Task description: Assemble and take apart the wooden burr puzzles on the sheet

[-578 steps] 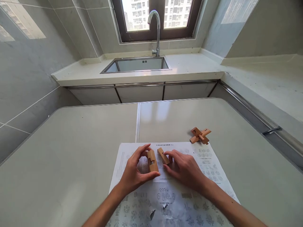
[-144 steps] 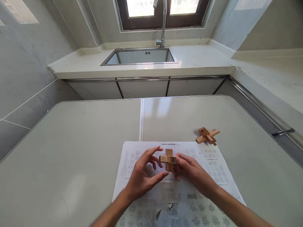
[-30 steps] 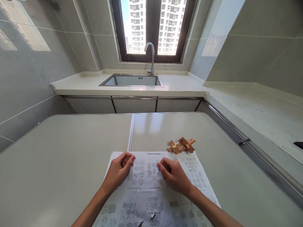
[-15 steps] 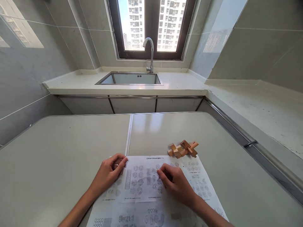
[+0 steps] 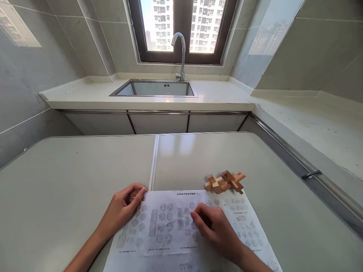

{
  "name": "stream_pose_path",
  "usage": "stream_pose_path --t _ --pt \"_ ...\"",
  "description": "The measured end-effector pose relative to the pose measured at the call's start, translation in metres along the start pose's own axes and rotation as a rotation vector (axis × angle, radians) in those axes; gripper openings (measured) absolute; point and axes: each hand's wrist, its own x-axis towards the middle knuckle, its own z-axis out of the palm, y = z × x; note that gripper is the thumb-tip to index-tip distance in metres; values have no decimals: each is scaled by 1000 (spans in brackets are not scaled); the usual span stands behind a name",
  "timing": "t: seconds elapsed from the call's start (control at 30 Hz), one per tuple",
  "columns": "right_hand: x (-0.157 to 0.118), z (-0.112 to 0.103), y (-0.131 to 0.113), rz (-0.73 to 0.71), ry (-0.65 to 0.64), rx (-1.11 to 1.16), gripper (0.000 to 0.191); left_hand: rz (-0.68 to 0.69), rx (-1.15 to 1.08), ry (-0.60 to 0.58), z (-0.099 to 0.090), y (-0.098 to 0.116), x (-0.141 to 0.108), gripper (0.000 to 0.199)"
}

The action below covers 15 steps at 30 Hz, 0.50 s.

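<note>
A printed instruction sheet [image 5: 167, 257] with small drawings and Chinese text lies on the table. At its upper left corner, my left hand [image 5: 123, 206] has thumb and forefinger closed on the paper's edge. My right hand [image 5: 217, 230] rests over the middle of the sheet, fingers curled and thumb against the forefinger; nothing shows between them. Its fingertips touch beside a column of drawings. Interlocking wooden puzzle pieces [image 5: 225, 182], some marked with numbers, sit together at the sheet's upper right edge, beyond my right hand.
The pale table [image 5: 70, 181] has a seam [image 5: 153, 162] running away from me. Behind it stand a white counter [image 5: 218, 90], a sink [image 5: 159, 87] and a faucet [image 5: 183, 56] below a window. A second counter [image 5: 317, 117] with a metal rail runs along the right.
The head view has tilted slightly downward and nearer. More drawings show beside my left hand. My right hand stays on nearly the same part of the sheet, and the wooden pieces lie still.
</note>
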Motion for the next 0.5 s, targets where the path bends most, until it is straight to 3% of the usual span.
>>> stream_pose_path --t 0.5 --pt "2 -2 -2 64 21 145 43 42 78 16 3 4 -6 45"
